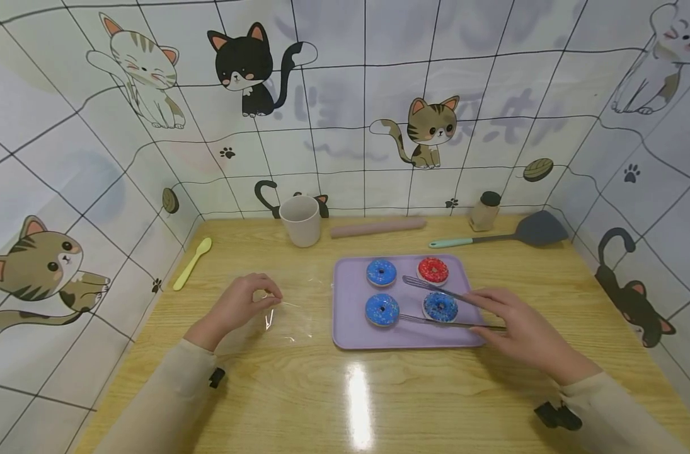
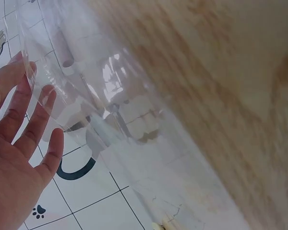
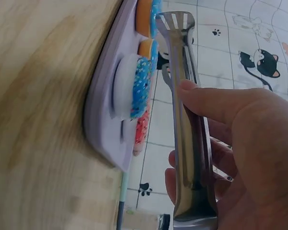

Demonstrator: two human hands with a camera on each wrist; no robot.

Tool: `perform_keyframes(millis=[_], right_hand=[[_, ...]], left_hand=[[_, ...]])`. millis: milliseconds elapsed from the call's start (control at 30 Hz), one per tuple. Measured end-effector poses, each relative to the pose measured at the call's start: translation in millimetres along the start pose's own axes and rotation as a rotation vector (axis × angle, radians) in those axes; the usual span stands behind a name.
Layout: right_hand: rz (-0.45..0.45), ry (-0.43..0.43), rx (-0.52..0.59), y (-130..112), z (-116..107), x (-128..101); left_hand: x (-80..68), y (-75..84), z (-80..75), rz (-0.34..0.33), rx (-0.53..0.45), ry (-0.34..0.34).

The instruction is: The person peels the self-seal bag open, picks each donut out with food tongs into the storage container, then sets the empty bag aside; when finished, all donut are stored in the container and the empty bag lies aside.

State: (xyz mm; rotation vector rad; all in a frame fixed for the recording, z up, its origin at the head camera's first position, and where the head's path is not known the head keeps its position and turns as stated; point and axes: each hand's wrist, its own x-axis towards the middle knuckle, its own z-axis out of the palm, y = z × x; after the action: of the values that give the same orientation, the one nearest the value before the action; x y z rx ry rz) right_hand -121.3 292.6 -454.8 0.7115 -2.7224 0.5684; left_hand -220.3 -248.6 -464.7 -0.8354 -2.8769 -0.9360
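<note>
right hand [image 1: 520, 331] grips metal tongs [image 1: 435, 306], thumb on top, fingers curled under the handle end, as the right wrist view shows. tong arms are spread apart, straddling the near-right blue donut [image 1: 440, 306] on the purple tray [image 1: 350, 328]; i can't tell if the tips touch it yet. three more donuts on the tray: blue near-left [image 1: 382, 309], blue far-left [image 1: 381, 272], red far-right [image 1: 433, 270].

left hand [image 1: 239, 302] pinches the edge of a clear bag [image 1: 285, 315] lying on the table [image 1: 345, 391] left of the tray. in the left wrist view the film drapes across the fingers [image 2: 36, 120], which are fairly straight there; i read it as a light pinch.

handling, my judgement: donut looks light and rigid, glossy on top, so likely slippery under steel. i'd take it across the outer rim at mid-height, not on the sprinkled face, with modest squeeze. tongs are stiff and springy; a grip near the back gives reach but less force. bag is flimsy, near weightless, clingy, hard to see; hold it at the mouth edge, it will collapse otherwise.
</note>
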Motion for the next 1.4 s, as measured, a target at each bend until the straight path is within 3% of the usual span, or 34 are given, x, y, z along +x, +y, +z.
perform_keyframes(millis=[167,367,733,1100,1400], right_hand=[[0.112,0.029,0.055,12,-3,-12],[0.194,0.103,0.006,38,-3,-23],[0.412,0.167,0.030,74,-6,-34],[0.510,0.125,-0.003,96,-2,-41],[0.584,0.008,-0.020,104,-4,-44]], left_hand=[[1.3,-1.4,-1.4,-0.010,-0.004,-0.017],[7.1,-5.7,-0.8,-0.008,-0.001,-0.031],[19.3,-11.0,2.6,-0.002,-0.051,-0.094],[22.6,-17.0,6.6,-0.044,-0.021,-0.104],[24.1,-14.9,10.6,-0.051,0.024,-0.095]])
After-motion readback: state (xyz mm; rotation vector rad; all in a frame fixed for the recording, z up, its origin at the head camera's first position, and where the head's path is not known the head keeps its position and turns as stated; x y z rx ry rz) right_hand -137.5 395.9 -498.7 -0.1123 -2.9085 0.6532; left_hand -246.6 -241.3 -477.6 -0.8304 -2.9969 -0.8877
